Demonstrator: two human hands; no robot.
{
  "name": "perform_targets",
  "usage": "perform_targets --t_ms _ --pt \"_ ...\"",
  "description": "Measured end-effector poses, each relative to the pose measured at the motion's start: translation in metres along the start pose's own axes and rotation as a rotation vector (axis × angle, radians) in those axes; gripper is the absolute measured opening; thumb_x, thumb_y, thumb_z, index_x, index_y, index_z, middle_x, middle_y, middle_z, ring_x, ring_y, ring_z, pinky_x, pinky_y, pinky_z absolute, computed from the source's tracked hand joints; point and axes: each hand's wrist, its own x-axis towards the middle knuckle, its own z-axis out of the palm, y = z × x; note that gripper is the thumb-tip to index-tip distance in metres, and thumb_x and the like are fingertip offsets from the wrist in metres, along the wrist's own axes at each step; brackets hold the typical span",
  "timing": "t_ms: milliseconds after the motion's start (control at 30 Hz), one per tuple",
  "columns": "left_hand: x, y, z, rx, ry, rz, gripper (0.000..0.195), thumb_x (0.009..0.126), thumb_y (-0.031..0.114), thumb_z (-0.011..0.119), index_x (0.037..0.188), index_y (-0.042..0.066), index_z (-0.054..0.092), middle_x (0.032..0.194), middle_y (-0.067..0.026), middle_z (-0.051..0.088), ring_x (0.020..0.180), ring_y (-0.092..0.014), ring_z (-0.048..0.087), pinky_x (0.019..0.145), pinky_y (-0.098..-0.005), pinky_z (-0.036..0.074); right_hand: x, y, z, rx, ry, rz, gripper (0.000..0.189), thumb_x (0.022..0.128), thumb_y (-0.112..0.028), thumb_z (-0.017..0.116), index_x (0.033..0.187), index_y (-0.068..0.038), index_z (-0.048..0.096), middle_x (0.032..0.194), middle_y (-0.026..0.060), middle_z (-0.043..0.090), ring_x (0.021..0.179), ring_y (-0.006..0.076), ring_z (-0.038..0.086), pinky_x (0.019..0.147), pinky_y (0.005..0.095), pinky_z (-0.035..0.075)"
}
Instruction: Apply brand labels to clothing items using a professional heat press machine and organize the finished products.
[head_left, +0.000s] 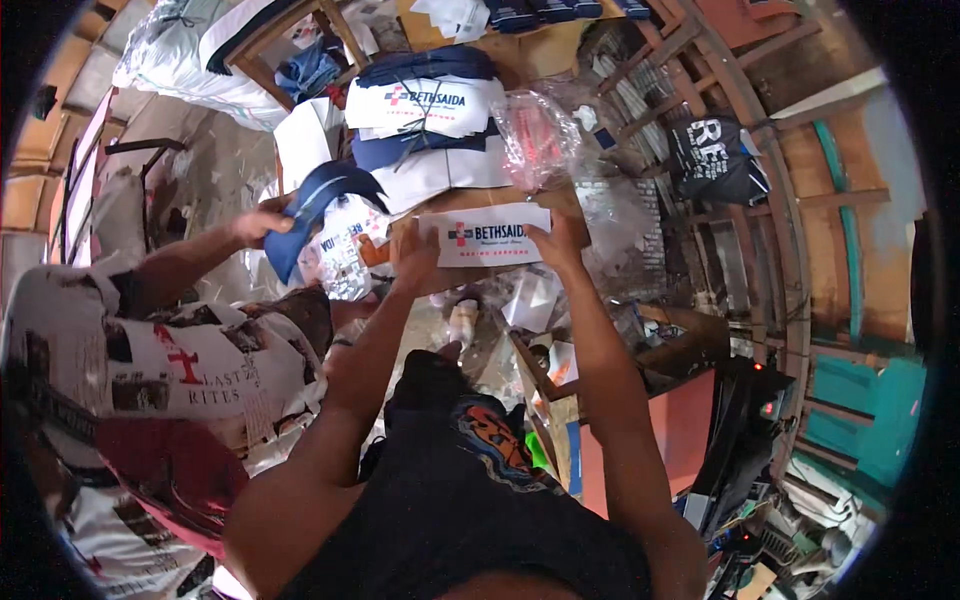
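Note:
A white printed panel (484, 251) with a red and blue logo lies flat near the front edge of a wooden table (559, 206). My left hand (417, 255) grips its left end, and my right hand (553, 238) holds its right end, thumb over the print. Behind it, white sheets (457, 169) lie under a tied bundle of printed white panels (427, 105), with dark blue pieces above and below them. Clear plastic wrapping (534, 139) with red contents sits to the bundle's right.
At the left, a co-worker's hand (264, 219) holds dark blue curved pieces (289, 244) close to my left forearm. A large white sack (195, 67) stands at the upper left. A wooden frame (540, 375) and a pink-sided cabinet (679, 427) are near my right arm.

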Motion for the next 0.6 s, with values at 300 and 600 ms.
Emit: perform_targets --t_ms 300,600 --pt "-0.015 0.057 -0.059 0.266 -0.116 0.528 0.106 0.068 0.054 0.09 0.15 0.005 0.044 0.15 -0.0151 0.046 0.139 -0.037 0.044 0.114 -0.0538 0.034 0.004 -0.034 0.008 -0.687 -0.301 -0.401 0.12 0.059 -0.029 0.097 0.161 -0.017 0.036 0.162 0.0159 0.032 0.151 0.038 0.03 0.121 0.0576 0.023" --pt "0.011 0.057 -0.057 0.346 -0.321 0.637 0.114 0.065 0.064 0.089 0.151 0.004 0.045 0.147 -0.0176 0.046 0.135 -0.037 0.044 0.115 -0.0511 0.033 0.03 -0.034 0.016 -0.791 -0.47 -0.522 0.123 0.056 -0.028 0.097 0.163 -0.023 0.036 0.152 0.0135 0.041 0.146 0.0357 0.037 0.119 0.0627 0.022"
